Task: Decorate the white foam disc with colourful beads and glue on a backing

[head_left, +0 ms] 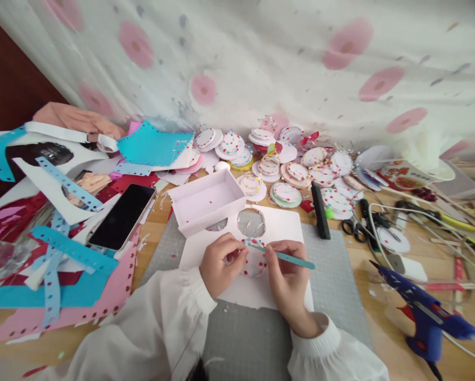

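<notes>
My right hand [290,283] is closed round slim teal tweezers [296,261], whose thin tip points left. Facing it, my left hand [223,264] is closed, thumb and finger pinched; what they hold, if anything, is too small to make out. Between the hands, a small round white paper piece [254,263] carries red and blue specks along its edge. It lies on a white paper sheet [237,296] with round holes cut in it. Just behind, a shallow open white box [209,198] holds a few tiny red bits.
Several decorated paper discs [285,193] crowd the back. Punched paper scraps [74,248] and a phone [123,217] cover the left. On the right lie a blue glue gun [428,307], scissors [354,228] and cables. A black bar [320,211] stands by the grey cutting mat [332,286].
</notes>
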Demonstrator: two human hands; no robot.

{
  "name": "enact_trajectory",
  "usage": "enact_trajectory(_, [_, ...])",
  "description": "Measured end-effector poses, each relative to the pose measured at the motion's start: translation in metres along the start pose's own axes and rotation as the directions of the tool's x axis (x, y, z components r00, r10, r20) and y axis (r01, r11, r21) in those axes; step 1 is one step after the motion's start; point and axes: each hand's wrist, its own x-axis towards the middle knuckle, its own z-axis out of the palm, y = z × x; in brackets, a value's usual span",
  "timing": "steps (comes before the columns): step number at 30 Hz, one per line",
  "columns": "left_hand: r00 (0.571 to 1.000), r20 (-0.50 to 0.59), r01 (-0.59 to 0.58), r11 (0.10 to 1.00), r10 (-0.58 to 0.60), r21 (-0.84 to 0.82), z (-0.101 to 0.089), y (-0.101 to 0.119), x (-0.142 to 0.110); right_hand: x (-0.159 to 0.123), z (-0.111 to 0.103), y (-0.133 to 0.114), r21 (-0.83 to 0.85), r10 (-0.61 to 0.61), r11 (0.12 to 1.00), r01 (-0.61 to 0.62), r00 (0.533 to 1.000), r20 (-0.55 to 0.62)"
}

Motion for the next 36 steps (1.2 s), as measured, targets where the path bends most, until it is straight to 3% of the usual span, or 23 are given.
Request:
enact_trajectory(11, [0.999,-0.028,0.025,1.0,-0.026,-0.015,-0.001,0.004,0.001,0.004,-0.003,-0.001,0.009,-0.028,1.0,0.028,0.998,-0.053])
enact_trajectory(20, [0.999,-0.009,0.031,0.998,-0.031,-0.048,-0.001,0.006,0.002,0.002,-0.001,-0.004,0.04,0.019,0.999,-0.018,1.0,-0.023])
enact_trajectory(24, [0.996,-0.008,0.085,0.992,-0.086,-0.097,-0.003,0.009,0.004,0.004,-0.004,-0.002,0.058,0.005,0.998,-0.004,1.0,-0.019])
enact_trajectory(31, [0.977,0.126,0.198,0.953,-0.172,-0.23,-0.016,0.012,0.012,0.01,-0.018,-0.002,0.104,-0.162,0.981,0.165,0.986,-0.037])
enact_trajectory(36, [0.968,0.138,0.24,0.938,-0.211,-0.249,-0.019,0.01,0.013,0.014,-0.029,-0.011,-0.067,-0.347,0.931,0.36,0.926,0.145])
